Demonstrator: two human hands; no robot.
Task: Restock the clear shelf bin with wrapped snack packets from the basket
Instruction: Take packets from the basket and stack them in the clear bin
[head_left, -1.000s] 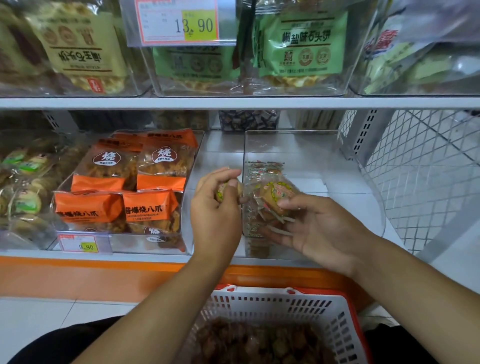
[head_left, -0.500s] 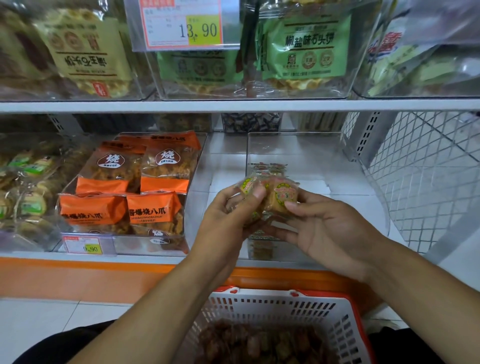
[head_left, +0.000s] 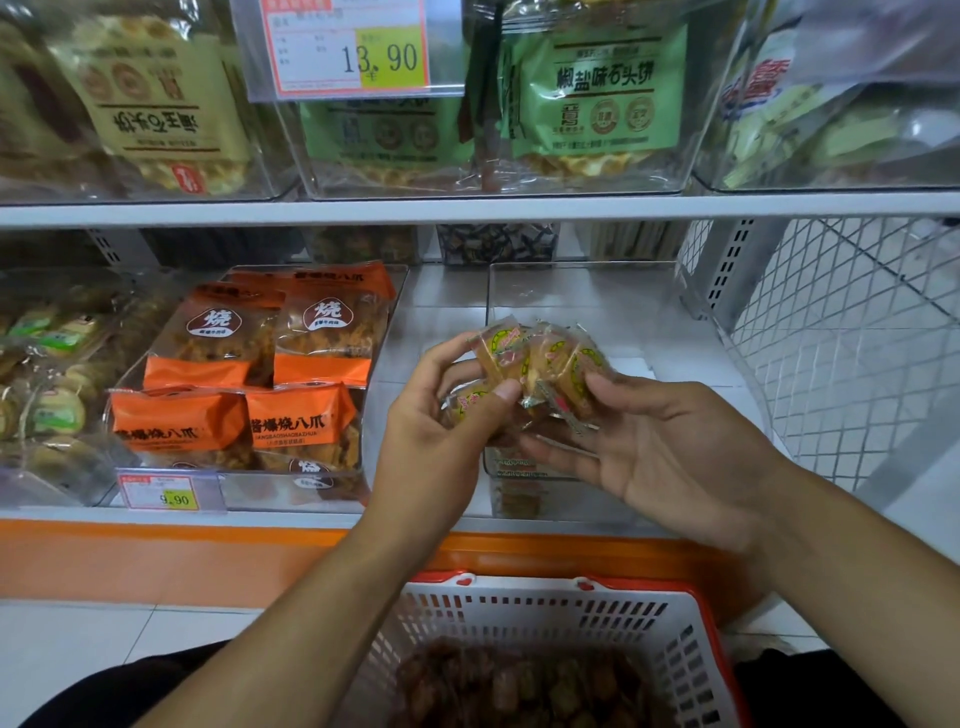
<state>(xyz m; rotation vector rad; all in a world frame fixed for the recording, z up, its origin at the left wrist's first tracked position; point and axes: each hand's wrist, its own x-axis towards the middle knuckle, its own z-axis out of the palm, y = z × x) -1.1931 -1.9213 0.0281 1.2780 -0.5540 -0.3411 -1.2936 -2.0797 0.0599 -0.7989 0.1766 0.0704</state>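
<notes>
Both hands hold a small bunch of wrapped snack packets (head_left: 540, 364), golden rounds in clear wrap with green and red print, in front of the clear shelf bin (head_left: 587, 291). My left hand (head_left: 441, 421) pinches the left packets between thumb and fingers. My right hand (head_left: 670, 441) cups the right ones from below, thumb on top. The bin is nearly bare, with a few packets low at its front wall (head_left: 519, 493). Below, the white basket with a red rim (head_left: 571, 613) holds many more packets (head_left: 519, 680).
A clear bin of orange snack bags (head_left: 260, 374) stands to the left, with a price tag (head_left: 161, 493) on its front. The upper shelf (head_left: 467, 208) carries bins of green and tan bags. A wire mesh panel (head_left: 841, 332) closes the right side.
My left hand brought its packet to the right and joined it with those in my right hand. Both hands then rose slightly with the bunch held between them.
</notes>
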